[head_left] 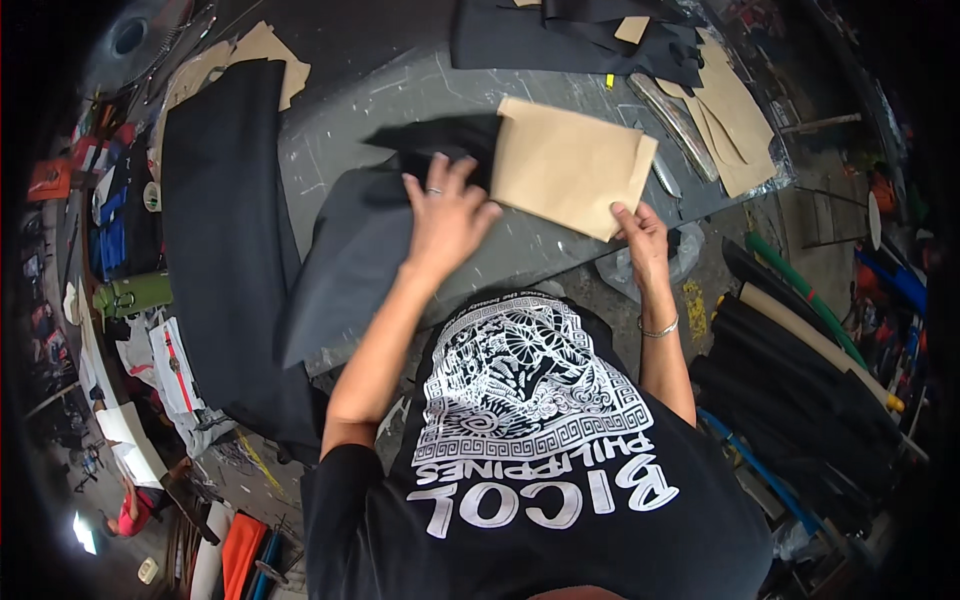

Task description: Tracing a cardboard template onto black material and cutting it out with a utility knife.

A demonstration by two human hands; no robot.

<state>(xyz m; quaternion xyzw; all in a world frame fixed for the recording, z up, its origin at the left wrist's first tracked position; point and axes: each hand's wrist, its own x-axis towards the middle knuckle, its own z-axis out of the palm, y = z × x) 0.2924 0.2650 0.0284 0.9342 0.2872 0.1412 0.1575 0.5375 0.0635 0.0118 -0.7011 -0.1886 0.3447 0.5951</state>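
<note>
My right hand pinches the lower right corner of a tan paper piece, thumb on top. The piece is roughly rectangular with a narrow notched strip on its right side, and is over the grey table. My left hand, a ring on one finger, is spread over black sheet material left of the paper. Whether its fingertips touch the material I cannot tell. Darker black pieces lie beyond that hand, partly behind the paper's left edge.
A long folded black sheet hangs over the table's left side. Right of the paper lie a utility knife, a long metallic bar and more tan paper. Black material covers the far edge. Rolls stand at right.
</note>
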